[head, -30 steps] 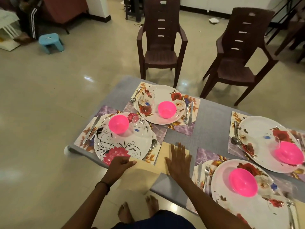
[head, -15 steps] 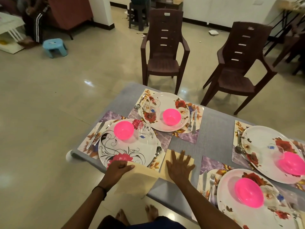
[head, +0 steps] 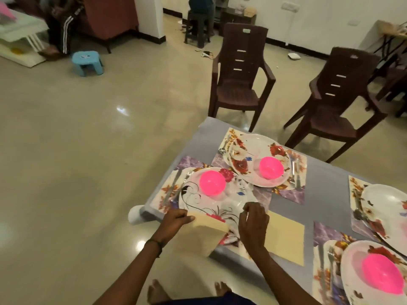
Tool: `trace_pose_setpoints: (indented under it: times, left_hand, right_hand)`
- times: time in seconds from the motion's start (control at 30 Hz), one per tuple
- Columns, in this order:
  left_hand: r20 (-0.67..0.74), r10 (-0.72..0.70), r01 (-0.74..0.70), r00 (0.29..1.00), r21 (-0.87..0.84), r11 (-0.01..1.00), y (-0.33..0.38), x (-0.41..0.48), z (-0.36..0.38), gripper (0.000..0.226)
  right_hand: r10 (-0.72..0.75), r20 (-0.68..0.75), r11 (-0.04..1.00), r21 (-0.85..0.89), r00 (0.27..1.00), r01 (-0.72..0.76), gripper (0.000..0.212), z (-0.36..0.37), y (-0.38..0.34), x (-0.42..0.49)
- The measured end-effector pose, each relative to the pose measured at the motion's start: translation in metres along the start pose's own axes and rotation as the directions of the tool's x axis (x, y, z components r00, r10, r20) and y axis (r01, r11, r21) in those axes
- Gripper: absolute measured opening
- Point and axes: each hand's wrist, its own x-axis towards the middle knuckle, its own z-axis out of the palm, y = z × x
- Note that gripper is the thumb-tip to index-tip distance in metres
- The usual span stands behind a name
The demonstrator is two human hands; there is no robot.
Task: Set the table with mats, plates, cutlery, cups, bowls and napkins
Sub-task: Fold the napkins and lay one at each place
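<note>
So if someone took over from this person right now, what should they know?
Left hand grips a cream napkin over the near rim of the swirl-pattern plate. Right hand hovers beside it, fingers loosely curled, holding nothing visible. A second napkin lies flat on the table.
Done: mats, plates, cutlery at four places; pink bowls on three in view.
Left: lay the held napkin, then napkins for the rest.

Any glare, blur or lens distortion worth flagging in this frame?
Head view: bright glare spots on the glossy beige floor; the neon-pink plastic bowl is blown out, nearly shadeless; wide-angle distortion leans the brown plastic chair; the white floral plate at the right edge looks soft.
</note>
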Motion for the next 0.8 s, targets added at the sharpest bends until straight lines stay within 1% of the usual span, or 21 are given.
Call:
trace_pose_setpoints:
  times: [0.03,0.07,0.13,0.17,0.2,0.23,0.3,0.37,0.43,0.57,0.63,0.7,0.8]
  left_hand:
    - [-0.006,-0.013,0.013,1.0,-0.009,1.0,-0.002,-0.002,-0.02,0.045]
    - [-0.006,-0.013,0.013,1.0,-0.011,1.0,-0.003,-0.003,-0.037,0.043]
    - [-0.03,0.023,-0.024,0.999,-0.009,1.0,-0.003,-0.006,-0.073,0.047]
    - [-0.041,0.037,-0.038,0.998,-0.011,0.999,-0.002,-0.008,-0.087,0.05]
    - [-0.061,0.045,-0.046,0.997,-0.018,0.999,-0.001,-0.012,-0.105,0.051]
    - [-0.08,0.043,-0.046,0.996,-0.028,0.999,-0.001,-0.014,-0.12,0.051]
    - [-0.115,0.024,-0.029,0.993,-0.045,0.999,0.0,-0.018,-0.152,0.048]
    - [-0.153,0.015,-0.025,0.988,-0.063,0.998,0.0,-0.018,-0.179,0.049]
    - [-0.192,0.015,-0.03,0.981,-0.077,0.997,-0.001,-0.016,-0.206,0.05]
    - [-0.301,0.022,-0.057,0.953,-0.108,0.993,-0.008,0.0,-0.26,0.051]
    - [-0.341,0.025,-0.063,0.94,-0.103,0.993,-0.015,0.012,-0.289,0.05]
    - [-0.355,0.028,-0.059,0.934,-0.077,0.995,-0.021,0.029,-0.319,0.05]
    - [-0.329,0.022,-0.037,0.944,-0.039,0.999,-0.028,0.063,-0.374,0.049]
  right_hand:
    - [-0.056,0.04,0.998,0.025,0.998,0.055,0.008,0.01,-0.025,-0.009]
    - [-0.083,0.096,0.993,0.087,0.992,0.075,0.008,0.02,-0.049,-0.017]
    - [-0.14,0.242,0.962,0.262,0.96,0.074,0.016,0.039,-0.098,-0.027]
    - [-0.199,0.298,0.949,0.297,0.934,0.107,0.014,0.046,-0.119,-0.03]
    - [-0.276,0.327,0.935,0.309,0.904,0.174,0.014,0.056,-0.141,-0.031]
    - [-0.339,0.343,0.92,0.315,0.876,0.233,0.022,0.064,-0.162,-0.031]
    - [-0.439,0.356,0.884,0.335,0.825,0.326,0.035,0.08,-0.199,-0.025]
    - [-0.495,0.37,0.858,0.353,0.786,0.373,0.037,0.097,-0.227,-0.015]
    - [-0.534,0.383,0.839,0.351,0.754,0.415,0.033,0.119,-0.254,-0.005]
    - [-0.618,0.364,0.785,0.346,0.697,0.515,0.019,0.169,-0.306,0.014]
    - [-0.657,0.347,0.753,0.345,0.669,0.56,0.018,0.193,-0.332,0.023]
    - [-0.672,0.328,0.74,0.343,0.664,0.579,0.02,0.213,-0.356,0.034]
    - [-0.641,0.33,0.764,0.359,0.693,0.536,0.025,0.248,-0.391,0.064]
